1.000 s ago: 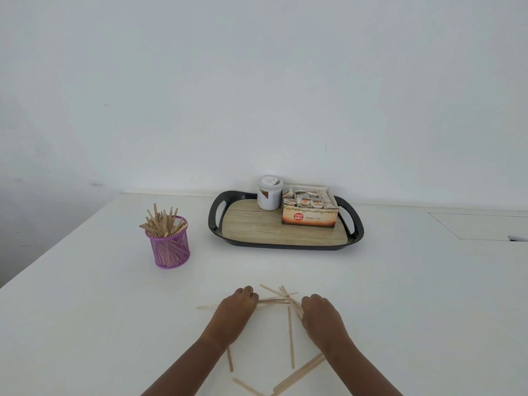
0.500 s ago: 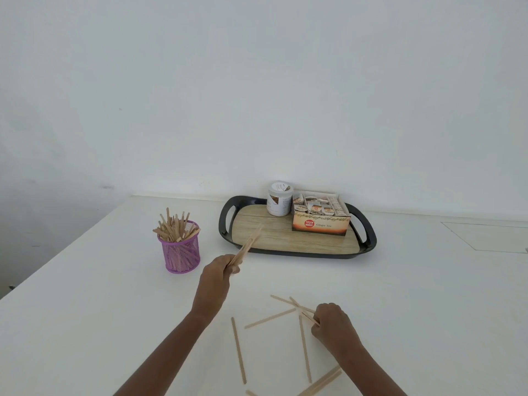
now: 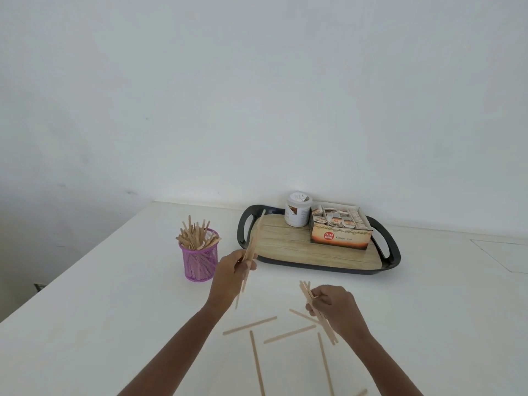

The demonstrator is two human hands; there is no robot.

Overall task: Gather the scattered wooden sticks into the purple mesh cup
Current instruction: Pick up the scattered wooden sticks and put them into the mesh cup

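Observation:
The purple mesh cup [image 3: 199,262] stands on the white table at the left, full of upright wooden sticks [image 3: 195,234]. My left hand [image 3: 231,274] hovers just right of the cup, gripping a small bundle of sticks [image 3: 253,247] that point up and away. My right hand [image 3: 333,305] is lifted above the table, closed on another bundle of sticks [image 3: 310,295] angled down to the right. Several loose sticks [image 3: 250,325] lie flat on the table between and below my hands.
A black tray [image 3: 393,252] with a wood-look floor sits behind my hands, holding a white jar [image 3: 297,208] and an open tea box [image 3: 340,231]. The table's left edge runs diagonally beside the cup. A white wall rises behind.
Both hands rose from the pile on the table. The left carried its sticks up toward the cup, and the right lifted its own bundle off the surface.

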